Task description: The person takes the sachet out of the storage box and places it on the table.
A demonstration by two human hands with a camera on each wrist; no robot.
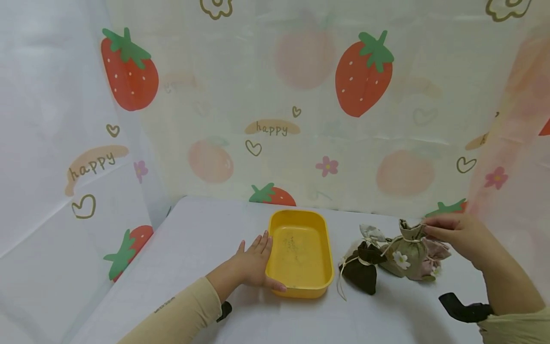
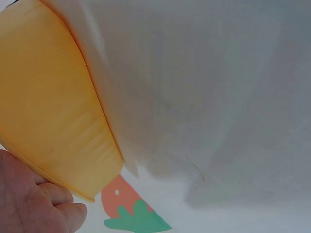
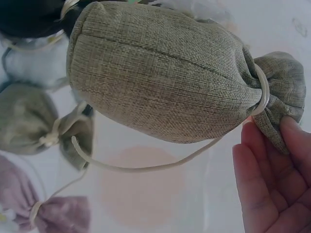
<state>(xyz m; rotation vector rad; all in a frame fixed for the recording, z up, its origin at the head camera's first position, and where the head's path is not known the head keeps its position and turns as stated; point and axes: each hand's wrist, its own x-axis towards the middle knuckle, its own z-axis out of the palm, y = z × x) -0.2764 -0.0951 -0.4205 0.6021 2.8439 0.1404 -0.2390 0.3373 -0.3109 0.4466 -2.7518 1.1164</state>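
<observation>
My right hand pinches the gathered top of a grey-green drawstring pouch with a white flower on its front. In the right wrist view the pouch looks full and rounded, its cream cord tied round the neck and one end trailing. Thumb and fingertips hold the cloth just beyond the cord. At the yellow plastic tray, my left hand rests along the left rim, fingers straight and thumb over the near corner. The left wrist view shows the tray's outer wall beside the fingers.
Close around the held pouch are a dark brown pouch, a pinkish pouch, another greenish pouch and a pale grey one. Small dark specks mark the tray's floor. A strawberry-print curtain hangs behind the white table.
</observation>
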